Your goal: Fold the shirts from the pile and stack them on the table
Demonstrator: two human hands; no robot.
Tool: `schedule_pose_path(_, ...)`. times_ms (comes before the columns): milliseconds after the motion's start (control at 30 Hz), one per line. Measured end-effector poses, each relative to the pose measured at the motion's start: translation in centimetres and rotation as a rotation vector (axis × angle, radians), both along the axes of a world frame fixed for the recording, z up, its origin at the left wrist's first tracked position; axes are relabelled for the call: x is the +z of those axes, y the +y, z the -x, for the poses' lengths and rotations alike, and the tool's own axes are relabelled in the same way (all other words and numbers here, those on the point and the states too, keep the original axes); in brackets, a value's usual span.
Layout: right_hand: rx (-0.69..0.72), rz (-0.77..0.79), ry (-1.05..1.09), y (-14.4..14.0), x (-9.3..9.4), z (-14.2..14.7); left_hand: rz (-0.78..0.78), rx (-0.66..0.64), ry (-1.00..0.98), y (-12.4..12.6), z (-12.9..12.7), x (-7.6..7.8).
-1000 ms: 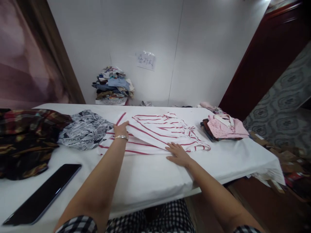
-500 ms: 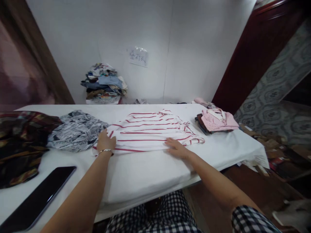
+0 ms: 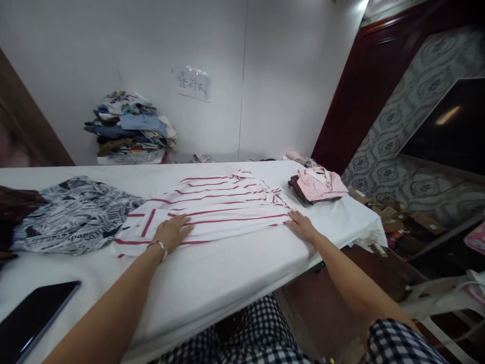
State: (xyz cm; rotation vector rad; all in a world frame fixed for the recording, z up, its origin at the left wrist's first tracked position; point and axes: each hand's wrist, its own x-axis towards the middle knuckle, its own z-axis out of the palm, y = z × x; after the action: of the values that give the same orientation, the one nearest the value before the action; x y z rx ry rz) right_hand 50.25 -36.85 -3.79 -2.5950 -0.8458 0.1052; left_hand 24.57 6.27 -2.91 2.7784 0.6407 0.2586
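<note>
A white shirt with red stripes (image 3: pixel 223 206) lies spread sideways across the table in front of me. My left hand (image 3: pixel 173 233), with a bracelet at the wrist, rests flat on the shirt's near left part, fingers stretched out. Left of it, a sleeve-like piece with a red crosswise stripe (image 3: pixel 148 223) lies flat. My right hand (image 3: pixel 302 226) is at the shirt's near right end, its fingers extended over the edge of the cloth. The gathered knot of fabric (image 3: pixel 273 196) lies just beyond that hand.
A black-and-white printed garment (image 3: pixel 81 215) lies at left, with a dark phone (image 3: pixel 36 316) nearer me. Folded clothes topped by a pink shirt (image 3: pixel 322 184) sit at right. A heap of clothes (image 3: pixel 132 126) stands against the wall beyond the white table (image 3: pixel 212 283).
My view has turned right. My left hand has slid inward from the shirt's left end. My right hand has moved to the right end, where the protruding cuff no longer shows.
</note>
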Motion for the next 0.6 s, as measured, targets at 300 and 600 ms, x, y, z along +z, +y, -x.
schedule_pose_path(300, -0.246, -0.144, -0.004, -1.6, 0.4, -1.2, -0.02, -0.169, 0.07, 2.0, 6.2, 2.6)
schedule_pose_path(600, -0.207, 0.013, -0.059, 2.3, 2.1, -2.5, -0.215, -0.056, 0.035, 2.2, 7.0, 3.2)
